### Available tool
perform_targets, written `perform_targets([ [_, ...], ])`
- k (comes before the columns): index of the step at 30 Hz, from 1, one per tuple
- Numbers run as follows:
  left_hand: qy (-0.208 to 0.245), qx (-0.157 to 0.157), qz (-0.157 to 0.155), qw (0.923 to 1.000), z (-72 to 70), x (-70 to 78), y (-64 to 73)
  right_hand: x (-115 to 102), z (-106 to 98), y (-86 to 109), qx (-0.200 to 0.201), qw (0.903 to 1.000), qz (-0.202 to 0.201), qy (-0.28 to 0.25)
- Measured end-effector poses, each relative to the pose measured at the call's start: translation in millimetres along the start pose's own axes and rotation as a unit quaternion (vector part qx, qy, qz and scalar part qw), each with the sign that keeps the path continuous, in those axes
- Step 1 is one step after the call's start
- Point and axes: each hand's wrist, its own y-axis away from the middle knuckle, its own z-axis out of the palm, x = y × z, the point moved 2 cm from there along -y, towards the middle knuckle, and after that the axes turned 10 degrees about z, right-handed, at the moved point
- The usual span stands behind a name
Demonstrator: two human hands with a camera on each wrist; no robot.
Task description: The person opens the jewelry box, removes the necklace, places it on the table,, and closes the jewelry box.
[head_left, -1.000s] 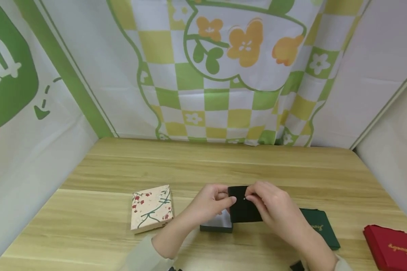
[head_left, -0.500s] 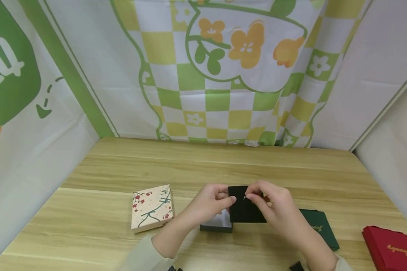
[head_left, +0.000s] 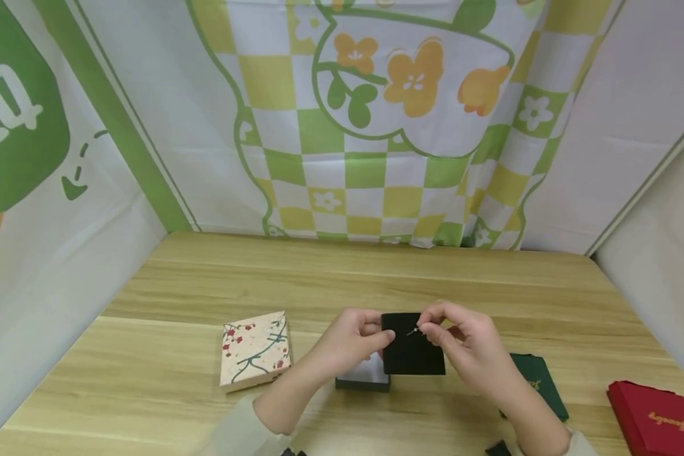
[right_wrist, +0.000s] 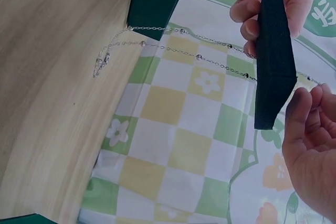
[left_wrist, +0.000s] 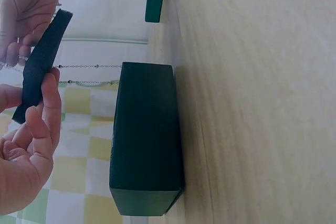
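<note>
My left hand [head_left: 350,345] holds a thin square black foam pad [head_left: 413,356] by its left edge, thumb on the front face. A fine silver beaded chain [head_left: 411,332] crosses the pad's front near the top. My right hand [head_left: 468,345] pinches that chain between thumb and forefinger, at the pad's upper right. Behind the pad, two strands of the chain [right_wrist: 214,41] hang down, with a loop bunched near the table in the right wrist view. Below stands a dark green box [left_wrist: 144,127], topless with a pale inside in the head view, partly hidden by the left hand and pad.
A cream box with red blossoms [head_left: 255,349] lies on the left of the wooden table [head_left: 296,272]. To the right are a green lid with gold lettering [head_left: 541,383], partly behind the right forearm, and a red box [head_left: 655,415]. A small black object [head_left: 498,448] lies at the front edge.
My right hand has moved slightly right and up, drawing the chain along, so more of it shows across the pad. The left hand and pad have barely shifted.
</note>
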Motion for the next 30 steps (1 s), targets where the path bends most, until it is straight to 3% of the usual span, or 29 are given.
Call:
perform_targets([
  [7, -0.018, 0.005, -0.005, 0.9998, 0.1, 0.9, 0.6, -6, -4, 0.4, 0.054, 0.9984, -0.015, -0.003],
  [22, -0.018, 0.006, -0.009, 0.9998, 0.2, -2.3, 0.3, -7, -9, 1.2, 0.098, 0.9938, -0.027, -0.045],
  [30, -0.018, 0.009, -0.017, 0.9996, -0.2, -4.7, 0.3, -5, -16, -1.8, 0.11, 0.9814, -0.063, -0.144],
])
